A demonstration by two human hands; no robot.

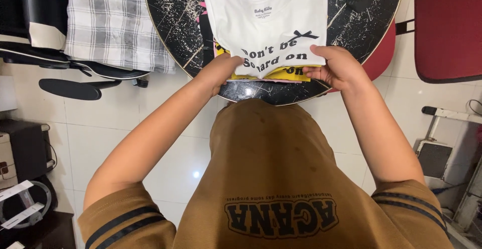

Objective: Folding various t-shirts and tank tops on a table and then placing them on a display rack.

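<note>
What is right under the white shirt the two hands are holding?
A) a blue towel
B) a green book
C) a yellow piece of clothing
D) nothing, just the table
C: a yellow garment peeks out beneath the lower edge of the white shirt, between the left hand and the right hand that grip that edge on the round black table.

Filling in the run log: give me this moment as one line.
left hand: grips shirt hem | right hand: grips shirt hem | shirt: white, atop stack | table: round, black
</note>
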